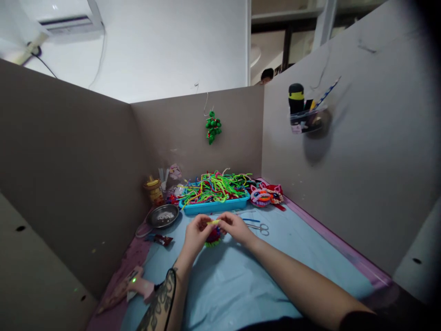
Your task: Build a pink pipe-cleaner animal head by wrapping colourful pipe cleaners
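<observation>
My left hand and my right hand meet over the blue table cover. Both pinch a short yellow-green pipe cleaner between their fingertips. Just under the hands sits a small craft piece of red, purple and green pipe cleaners, partly hidden by the fingers. Behind the hands stands a blue tray heaped with several coloured pipe cleaners.
Scissors lie right of my hands. A metal dish and a small jar stand at the left. Finished mask-like crafts lie by the right wall. A pink glue gun rests near left. Grey partitions enclose the desk.
</observation>
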### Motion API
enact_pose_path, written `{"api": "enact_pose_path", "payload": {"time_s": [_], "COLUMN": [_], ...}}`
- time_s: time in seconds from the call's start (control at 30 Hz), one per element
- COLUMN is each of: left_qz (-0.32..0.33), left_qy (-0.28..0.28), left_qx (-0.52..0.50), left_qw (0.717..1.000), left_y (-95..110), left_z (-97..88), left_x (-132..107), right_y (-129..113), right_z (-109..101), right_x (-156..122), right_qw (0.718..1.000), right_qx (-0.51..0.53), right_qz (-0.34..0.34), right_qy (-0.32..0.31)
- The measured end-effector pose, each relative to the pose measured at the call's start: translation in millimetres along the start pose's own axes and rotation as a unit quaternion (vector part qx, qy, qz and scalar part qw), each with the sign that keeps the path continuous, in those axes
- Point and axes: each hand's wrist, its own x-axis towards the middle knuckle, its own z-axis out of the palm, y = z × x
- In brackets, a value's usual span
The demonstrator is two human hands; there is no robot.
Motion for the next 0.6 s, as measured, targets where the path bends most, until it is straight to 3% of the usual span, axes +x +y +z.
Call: {"api": "enact_pose_path", "payload": {"time_s": [0.2, 0.37, 0.5, 0.6], "left_qz": [0.043, -0.001, -0.049, -0.088], "left_qy": [-0.018, -0.026, -0.027, -0.035], "left_qx": [0.038, 0.011, -0.033, -0.087], "left_qw": [0.998, 1.0, 0.998, 0.992], "left_y": [-3, -12, -15, -14], "left_z": [0.8, 1.7, 3.4, 4.4], "left_x": [-2, -1, -1, -1], "right_y": [-3, -6, -8, -12], "right_z": [-1, 2, 3, 2], "right_x": [2, -1, -4, -7], "right_qw": [0.996, 0.997, 0.998, 0.988], "right_qx": [0.08, 0.079, 0.019, -0.092], "right_qz": [0.035, -0.002, -0.051, -0.12], "right_qy": [-0.008, -0.003, 0.021, 0.033]}}
